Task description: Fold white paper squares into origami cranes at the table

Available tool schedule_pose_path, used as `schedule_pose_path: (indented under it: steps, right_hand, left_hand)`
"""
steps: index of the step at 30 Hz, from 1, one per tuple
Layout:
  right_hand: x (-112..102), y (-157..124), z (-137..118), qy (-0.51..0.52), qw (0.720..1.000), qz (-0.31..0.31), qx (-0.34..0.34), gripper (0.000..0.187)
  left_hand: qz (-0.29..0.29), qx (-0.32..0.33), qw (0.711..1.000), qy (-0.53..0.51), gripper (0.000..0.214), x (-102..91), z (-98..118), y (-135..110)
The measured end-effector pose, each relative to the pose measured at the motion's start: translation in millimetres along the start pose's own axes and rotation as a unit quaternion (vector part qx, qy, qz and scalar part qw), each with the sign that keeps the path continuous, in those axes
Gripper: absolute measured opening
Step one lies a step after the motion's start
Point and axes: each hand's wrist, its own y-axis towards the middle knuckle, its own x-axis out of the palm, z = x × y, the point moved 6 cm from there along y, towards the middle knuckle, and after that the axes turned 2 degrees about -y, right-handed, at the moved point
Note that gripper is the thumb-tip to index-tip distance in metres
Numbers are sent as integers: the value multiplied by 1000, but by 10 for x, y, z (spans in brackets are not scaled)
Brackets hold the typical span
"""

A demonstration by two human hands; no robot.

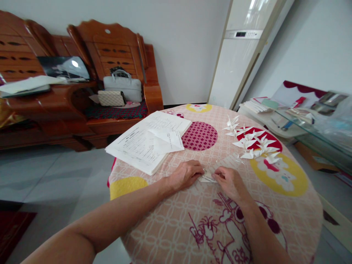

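Reddish-brown wood is seen at the far left, in a carved seat [115, 126] on which several things are set. Papers [30, 83] are laid on its broad arm, beside a dark glossy panel [62, 68]. On the cushion, a pale grey bag [132, 90] is fronted by a small cross-patterned purse [110, 98].

Next to the right, a round table is covered by a pink patterned tablecloth [165, 223]. On its left side a stack of printed sheets [134, 145] is placed, and loose folded sheets [166, 140] are rested on top.

Towards the middle, the left hand [184, 175] is laid low over the cloth, its fingers bent and closed on the left end of a small folded paper [206, 178]. That paper is held between both hands, just above or on the cloth; which, cannot be told. Its right end is pinched by thumb and fingertips of the right hand [231, 181].

Beyond the table, a tall white appliance [231, 71] is stood against the wall. White paper cranes [247, 141] are clustered on the table's right side, near a glass-topped stand [308, 132].
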Motion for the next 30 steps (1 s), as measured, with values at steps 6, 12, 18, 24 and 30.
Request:
schedule_pose_path:
  steps: [6, 12, 18, 24, 30]
  right_hand:
    - [-11, 8, 33, 20, 1000, 8, -2, 20]
    - [27, -32, 201, 160, 984, -39, 73, 14]
    - [64, -52, 284, 214, 967, -71, 117, 8]
    - [44, -52, 280, 208, 968, -68, 121, 7]
    - [69, -53, 331, 194, 972, -72, 111, 7]
  left_hand:
    - [-17, 9, 999, 33, 28, 26, 36, 3]
    - [-25, -5, 998, 53, 30, 61, 29, 41]
    - [-38, -11, 999, 10, 30, 7, 38, 84]
    - [-60, 3, 998, 13, 37, 27, 13, 43]
    - [-66, 11, 998, 3, 41, 44, -5, 14]
